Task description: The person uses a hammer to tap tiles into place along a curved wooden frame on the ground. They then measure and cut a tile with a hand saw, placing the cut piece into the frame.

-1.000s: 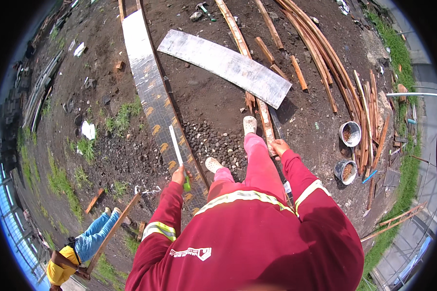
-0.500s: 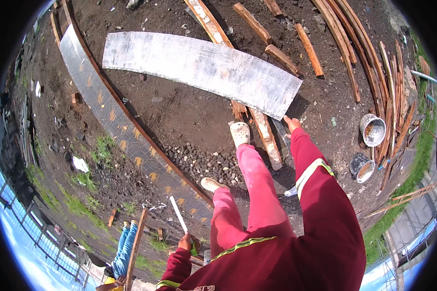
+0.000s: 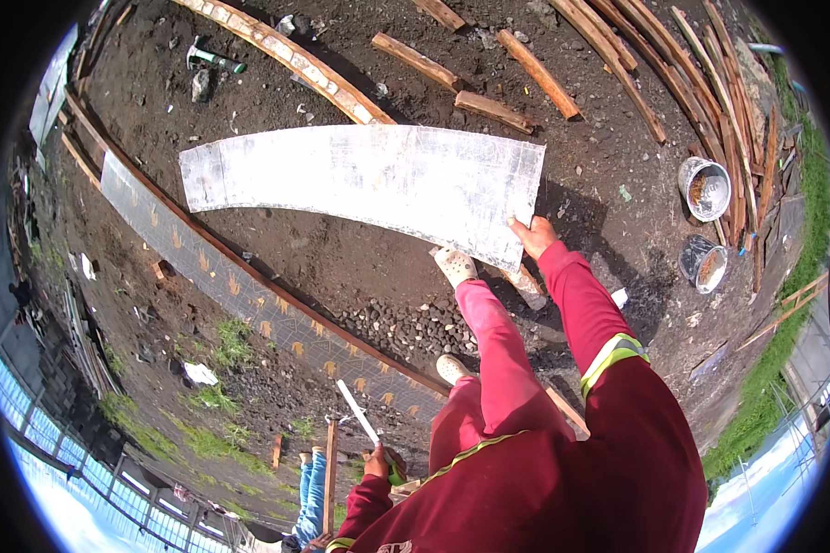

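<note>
My right hand (image 3: 534, 234) grips the near right corner of a long whitish plywood panel (image 3: 360, 175), thumb on its upper face. The panel is raised at that end and stretches away to the left above the soil. Low down, near my left side, my left hand (image 3: 376, 463) is closed round a hand saw (image 3: 358, 413) with a pale narrow blade and a bit of green at the handle. Its blade points up and left. Under the panel's near edge lies a wooden beam (image 3: 526, 287), mostly covered, next to my clog.
A patterned panel with a timber edge (image 3: 277, 318) runs diagonally on the left. Several timber pieces (image 3: 539, 74) lie ahead and right. Two buckets (image 3: 707, 191) stand at the right. A hammer (image 3: 214, 59) lies far left. Someone in blue trousers (image 3: 312, 488) is at lower left, beside an upright plank.
My right hand has lifted the panel's near right end and shifted it slightly left. My grip now reaches further onto its face. The left hand still holds the saw.
</note>
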`<state>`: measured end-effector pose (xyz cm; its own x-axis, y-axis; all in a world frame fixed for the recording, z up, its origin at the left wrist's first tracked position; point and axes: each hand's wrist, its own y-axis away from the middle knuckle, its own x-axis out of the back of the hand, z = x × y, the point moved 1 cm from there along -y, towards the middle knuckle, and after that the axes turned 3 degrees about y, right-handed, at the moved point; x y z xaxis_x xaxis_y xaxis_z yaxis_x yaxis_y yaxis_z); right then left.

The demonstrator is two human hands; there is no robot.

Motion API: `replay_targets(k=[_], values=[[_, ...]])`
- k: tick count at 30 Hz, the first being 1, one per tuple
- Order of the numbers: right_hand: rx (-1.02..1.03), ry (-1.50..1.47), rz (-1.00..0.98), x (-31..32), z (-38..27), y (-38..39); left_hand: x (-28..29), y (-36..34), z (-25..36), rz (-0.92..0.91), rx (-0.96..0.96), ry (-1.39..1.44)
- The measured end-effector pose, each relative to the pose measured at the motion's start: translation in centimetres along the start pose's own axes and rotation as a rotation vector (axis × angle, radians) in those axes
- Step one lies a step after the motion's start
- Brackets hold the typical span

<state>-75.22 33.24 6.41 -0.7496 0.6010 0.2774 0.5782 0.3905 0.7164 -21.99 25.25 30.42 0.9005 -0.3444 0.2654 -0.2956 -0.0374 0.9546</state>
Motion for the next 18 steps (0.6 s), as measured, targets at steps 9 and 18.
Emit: replay_targets(k=[9, 18], values=[[0.300, 0.432, 0.123, 0.2, -27.1, 12.0, 3.5, 7.0, 6.3, -0.044, -0.415, 0.081], [0.581, 0.481, 0.405, 0.0, -49.9, 6.3, 10.9, 4.2, 5.0, 0.198, -0.549, 0.309]])
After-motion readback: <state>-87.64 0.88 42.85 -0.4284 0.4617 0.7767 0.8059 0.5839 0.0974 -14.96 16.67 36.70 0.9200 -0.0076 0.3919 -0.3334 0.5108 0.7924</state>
